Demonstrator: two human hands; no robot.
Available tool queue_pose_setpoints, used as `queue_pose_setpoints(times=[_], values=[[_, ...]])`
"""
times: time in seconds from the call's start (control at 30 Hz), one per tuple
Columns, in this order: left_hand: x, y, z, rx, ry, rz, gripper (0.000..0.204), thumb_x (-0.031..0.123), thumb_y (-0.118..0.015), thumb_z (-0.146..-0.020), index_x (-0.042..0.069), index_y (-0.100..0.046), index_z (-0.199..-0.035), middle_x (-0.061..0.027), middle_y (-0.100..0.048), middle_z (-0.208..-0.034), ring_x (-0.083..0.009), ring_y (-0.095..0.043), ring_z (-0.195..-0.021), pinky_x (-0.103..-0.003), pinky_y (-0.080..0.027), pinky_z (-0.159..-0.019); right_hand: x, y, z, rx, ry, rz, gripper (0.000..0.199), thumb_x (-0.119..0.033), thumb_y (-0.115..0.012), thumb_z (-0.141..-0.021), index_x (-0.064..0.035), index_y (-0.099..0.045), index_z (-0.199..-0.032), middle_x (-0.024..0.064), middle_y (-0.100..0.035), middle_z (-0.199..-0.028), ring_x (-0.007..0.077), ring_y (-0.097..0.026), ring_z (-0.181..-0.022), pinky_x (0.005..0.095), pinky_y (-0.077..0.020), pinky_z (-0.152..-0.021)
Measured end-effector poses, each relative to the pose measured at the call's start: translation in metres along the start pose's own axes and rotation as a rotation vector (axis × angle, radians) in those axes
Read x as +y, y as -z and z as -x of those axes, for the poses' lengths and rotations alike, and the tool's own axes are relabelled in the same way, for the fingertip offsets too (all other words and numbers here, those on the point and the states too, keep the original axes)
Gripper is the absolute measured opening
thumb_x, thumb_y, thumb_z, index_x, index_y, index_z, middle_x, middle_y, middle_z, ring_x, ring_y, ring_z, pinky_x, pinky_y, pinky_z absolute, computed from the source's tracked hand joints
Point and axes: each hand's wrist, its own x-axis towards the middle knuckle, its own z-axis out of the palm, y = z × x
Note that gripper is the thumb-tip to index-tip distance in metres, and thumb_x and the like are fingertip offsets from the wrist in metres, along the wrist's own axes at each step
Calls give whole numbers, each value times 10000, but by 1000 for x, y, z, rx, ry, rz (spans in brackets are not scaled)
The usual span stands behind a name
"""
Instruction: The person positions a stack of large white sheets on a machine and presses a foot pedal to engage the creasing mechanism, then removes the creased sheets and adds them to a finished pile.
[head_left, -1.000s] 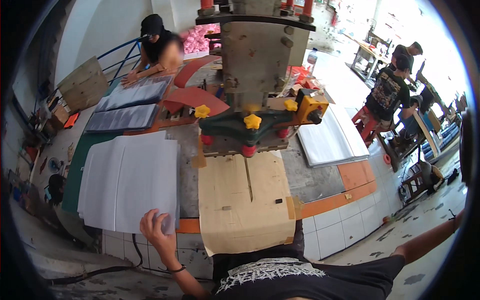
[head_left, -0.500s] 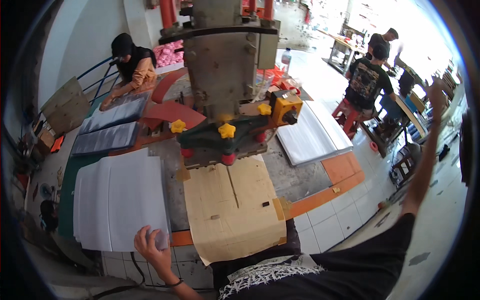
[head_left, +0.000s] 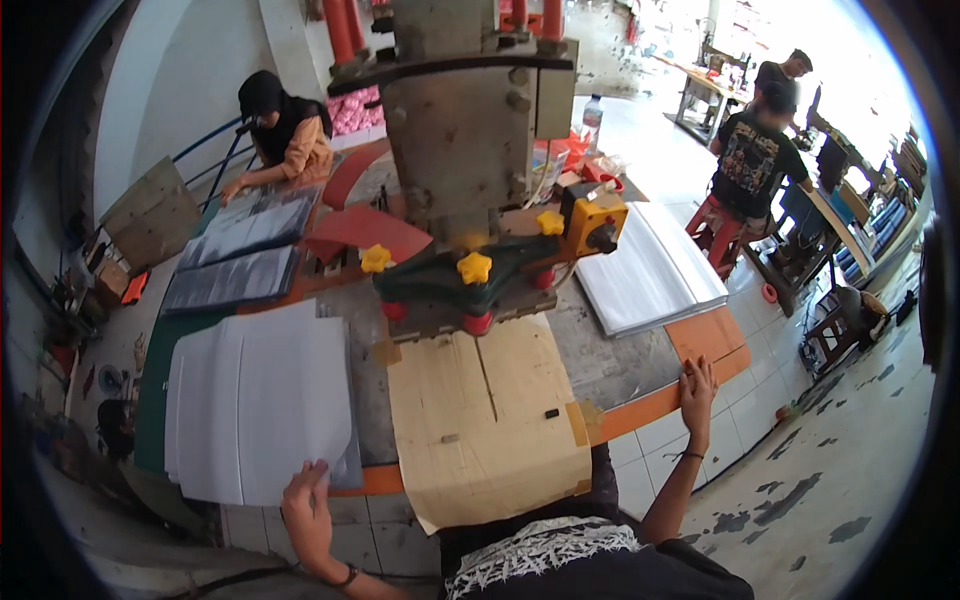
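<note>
My left hand (head_left: pixel 308 508) is at the near right corner of a stack of whitish plastic sheets (head_left: pixel 255 400), its fingers closed on the top sheet's corner. How many sheets it grips is hidden. My right hand (head_left: pixel 697 395) rests on the orange table edge (head_left: pixel 640 408) at the right, fingers stretched out and holding nothing. Between my hands a tan cardboard sheet (head_left: pixel 490 420) is taped down and hangs over the front edge, with two small blocks on it. Above its far end stands a press head (head_left: pixel 465 270) with yellow star knobs.
Another stack of white sheets (head_left: pixel 650 270) lies right of the press. Dark plastic bundles (head_left: pixel 230 278) lie at the far left, where a person (head_left: pixel 285 130) works. Red curved flaps (head_left: pixel 370 232) sit beside the press. Two people are at a bench at the back right.
My right arm has come down from raised at the far right, and its hand is now on the table edge. My left hand stays at the stack's corner. The view has shifted slightly.
</note>
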Motion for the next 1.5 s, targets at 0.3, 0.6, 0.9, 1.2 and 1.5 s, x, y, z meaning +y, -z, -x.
queue_pose_setpoints(times=[0.3,0.6,0.9,1.2,1.5], values=[[42,-60,-20,279,-2,147,119,57,-700,-846,30,-756,-948,-146,-727,-854,-319,-696,-780,-388,-519,-708,-129,73,24,-721,-136,-898,235,-143,-546,-1037,39,-688,-1081,100,-731,-899,128,-676,-756,305,-552,-673],[72,-106,26,237,-118,140,322,-7,-598,-862,64,-735,-1145,-145,-726,-998,-335,-670,-853,-422,-529,-768,-324,-34,136,-1507,-130,-1346,678,-426,-394,-1085,37,-216,-1548,238,-505,-1412,270,-611,-1199,375,-517,-969],[30,-79,62,-722,-125,1035,520,486,-681,-902,26,-706,-1144,-170,-674,-1266,-285,-559,-1304,-474,-318,-1170,-340,-89,147,-1412,-171,-1249,685,-241,-639,-983,45,-284,-1493,182,-502,-1375,248,-513,-1230,363,-408,-1068],[-84,-80,176,-470,473,1401,753,625,-672,-865,-25,-631,-1243,-138,-646,-1264,-288,-558,-1248,-422,-369,-1120,-278,-36,130,-1411,-247,-1030,540,-110,-648,-963,30,-421,-1433,115,-605,-1239,180,-582,-1107,322,-491,-949],[-44,-66,155,163,735,1345,543,20,-650,-803,-27,-538,-1333,-132,-623,-1254,-275,-614,-1142,-388,-485,-1000,-275,-18,130,-1302,-576,-1087,517,-203,-586,-1009,31,-435,-1444,159,-597,-1293,203,-586,-1163,320,-488,-974]])
